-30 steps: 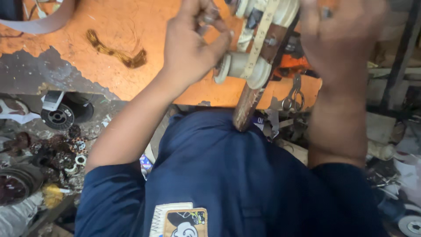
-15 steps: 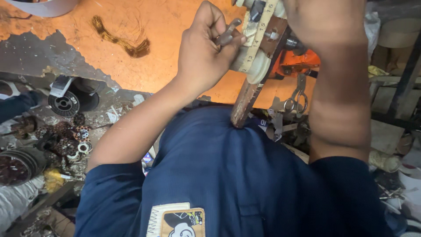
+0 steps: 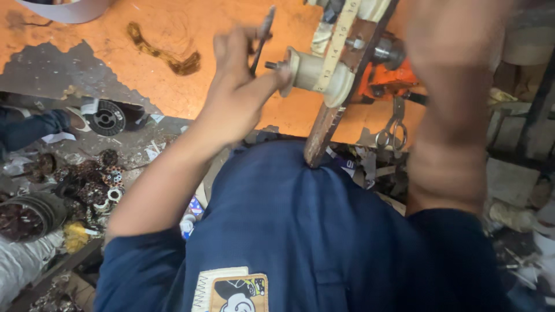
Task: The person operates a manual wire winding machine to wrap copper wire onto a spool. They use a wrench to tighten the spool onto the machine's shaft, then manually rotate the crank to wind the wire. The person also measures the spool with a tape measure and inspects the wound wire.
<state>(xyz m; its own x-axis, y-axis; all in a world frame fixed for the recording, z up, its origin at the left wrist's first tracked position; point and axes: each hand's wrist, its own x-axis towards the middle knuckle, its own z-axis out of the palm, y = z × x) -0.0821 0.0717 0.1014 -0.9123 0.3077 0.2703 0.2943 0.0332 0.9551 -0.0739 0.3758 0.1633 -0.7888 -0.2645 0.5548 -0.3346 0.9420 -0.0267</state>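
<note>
Two hands are raised over an orange worktable (image 3: 173, 63) with worn grey patches. The left hand (image 3: 237, 92) is closed in a loose fist around a thin dark metal rod (image 3: 261, 36), which sticks up from between the fingers, and its thumb presses against the cream-coloured spool (image 3: 315, 75). That spool sits on a short spindle and is fixed to a wooden bar (image 3: 338, 110), which slants from the top of the view down to the blue shirt (image 3: 300, 231), its lower end touching the cloth. A pale measuring strip (image 3: 335, 40) runs along the bar. The right forearm (image 3: 448, 115) rises in front of the bar's right side and hides much of what lies behind it; the right hand itself is cut off at the top edge, so I cannot tell whether it is open or closed, or what it holds.

Behind the bar sits an orange tool body (image 3: 390, 84), and a pair of scissors (image 3: 392, 130) hangs at the table's edge. A brown smear (image 3: 165, 49) marks the tabletop. Lower left, the floor holds a heap of small wound coils (image 3: 92, 182) (dark, some ringed in white), a black wheel (image 3: 108, 118) and a round metal container (image 3: 29, 215).
</note>
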